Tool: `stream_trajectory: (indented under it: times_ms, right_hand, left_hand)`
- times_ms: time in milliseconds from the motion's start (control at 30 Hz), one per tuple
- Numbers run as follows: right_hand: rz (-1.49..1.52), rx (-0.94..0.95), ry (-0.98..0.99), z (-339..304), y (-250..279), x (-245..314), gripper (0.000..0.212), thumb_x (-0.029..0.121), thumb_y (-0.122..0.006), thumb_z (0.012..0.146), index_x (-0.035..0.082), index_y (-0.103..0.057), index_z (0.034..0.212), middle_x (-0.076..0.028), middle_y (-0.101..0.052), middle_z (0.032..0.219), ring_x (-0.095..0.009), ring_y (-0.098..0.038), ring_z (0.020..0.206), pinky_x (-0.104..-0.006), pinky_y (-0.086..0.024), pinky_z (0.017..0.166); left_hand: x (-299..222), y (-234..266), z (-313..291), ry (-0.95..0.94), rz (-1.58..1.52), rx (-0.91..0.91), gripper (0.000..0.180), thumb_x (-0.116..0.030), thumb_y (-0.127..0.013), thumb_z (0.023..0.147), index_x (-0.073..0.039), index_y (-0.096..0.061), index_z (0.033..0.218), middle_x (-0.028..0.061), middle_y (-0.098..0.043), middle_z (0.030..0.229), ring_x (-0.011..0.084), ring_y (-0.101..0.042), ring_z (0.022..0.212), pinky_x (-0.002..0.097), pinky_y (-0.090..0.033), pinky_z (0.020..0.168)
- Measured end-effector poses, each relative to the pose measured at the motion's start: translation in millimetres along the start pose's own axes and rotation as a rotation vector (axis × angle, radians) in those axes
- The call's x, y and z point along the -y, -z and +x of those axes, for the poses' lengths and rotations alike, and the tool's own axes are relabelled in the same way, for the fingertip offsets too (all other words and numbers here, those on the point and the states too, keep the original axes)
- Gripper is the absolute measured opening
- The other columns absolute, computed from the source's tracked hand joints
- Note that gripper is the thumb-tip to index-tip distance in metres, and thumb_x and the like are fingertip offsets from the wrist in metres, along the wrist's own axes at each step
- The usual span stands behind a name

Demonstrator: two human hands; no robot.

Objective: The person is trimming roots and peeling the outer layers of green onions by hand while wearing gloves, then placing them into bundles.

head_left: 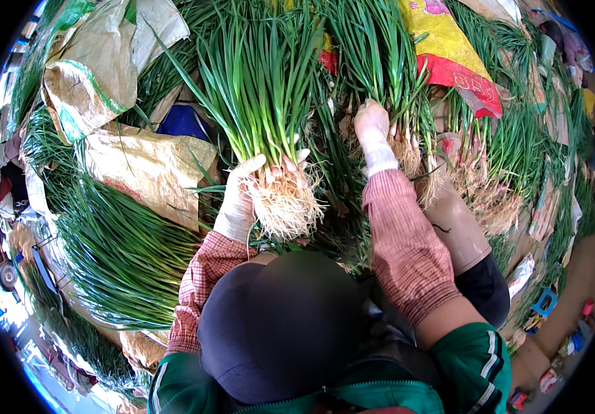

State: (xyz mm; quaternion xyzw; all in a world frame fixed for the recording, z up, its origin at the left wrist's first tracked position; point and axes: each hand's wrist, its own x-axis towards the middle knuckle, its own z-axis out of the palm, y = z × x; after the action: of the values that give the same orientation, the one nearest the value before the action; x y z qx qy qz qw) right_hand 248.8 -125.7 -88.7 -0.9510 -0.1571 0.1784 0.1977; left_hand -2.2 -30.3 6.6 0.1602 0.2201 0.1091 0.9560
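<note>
My left hand (239, 188), in a pale glove, grips a large bunch of green onions (259, 83) near its base. The long leaves point away from me, and a tangle of pale roots (287, 207) hangs toward me. To the right, my gloved right hand (372, 125) is closed at the lower stems of a second clump of green onions (373, 52). Its fingertips are hidden from above. Rooted stem bases (406, 148) lie right beside that hand.
More green onions (121, 248) are heaped at the left, and others with roots (511, 159) at the right. Woven sacks (152, 165) lie on the left pile; a yellow and red sack (456, 55) lies at the far right. A blue plastic stool (544, 302) stands at the lower right.
</note>
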Motion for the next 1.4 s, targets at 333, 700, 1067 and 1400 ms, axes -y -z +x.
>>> stream_trajectory:
  times_ms: [333, 700, 1067, 1400]
  right_hand:
    - [0.929, 0.517, 0.045, -42, 68, -11, 0.017, 0.022, -0.069, 0.09, 0.007, -0.07, 0.097, 0.006, -0.059, 0.068, -0.002, -0.049, 0.055, -0.0175, -0.033, 0.048]
    - [0.648, 0.66, 0.539, -120, 71, 20, 0.028, 0.034, -0.062, 0.095, 0.007, -0.07, 0.095, -0.003, -0.068, 0.076, -0.013, -0.06, 0.061, -0.0294, -0.051, 0.063]
    - [1.513, 0.628, -0.306, -106, -5, 45, 0.025, 0.025, -0.053, 0.1, 0.001, -0.061, 0.1, -0.005, -0.063, 0.078, -0.012, -0.056, 0.063, -0.0251, -0.045, 0.056]
    - [2.179, 0.977, -0.731, -133, -17, 68, 0.03, 0.027, -0.045, 0.102, 0.0, -0.059, 0.099, -0.013, -0.064, 0.085, -0.026, -0.065, 0.072, -0.0367, -0.058, 0.066]
  left_hand:
    - [-15, -4, -8, -0.134, -0.158, 0.097, 0.067, -0.03, -0.066, 0.08, 0.001, -0.045, 0.135, 0.0125, -0.059, 0.12, 0.0308, -0.056, 0.118, 0.0476, -0.046, 0.101]
    - [-8, -4, -3, -0.008, -0.018, 0.015, 0.067, -0.032, -0.064, 0.081, 0.004, -0.046, 0.135, 0.02, -0.06, 0.124, 0.0433, -0.047, 0.128, 0.0554, -0.045, 0.102]
    - [1, 6, 0, 0.018, 0.026, -0.102, 0.059, -0.021, -0.072, 0.077, 0.006, -0.053, 0.127, 0.0173, -0.069, 0.093, 0.0353, -0.064, 0.098, 0.049, -0.053, 0.086]
    - [7, 16, 3, -0.126, -0.247, 0.084, 0.06, -0.018, -0.064, 0.077, 0.004, -0.049, 0.13, 0.0127, -0.066, 0.102, 0.0363, -0.06, 0.102, 0.0532, -0.053, 0.086]
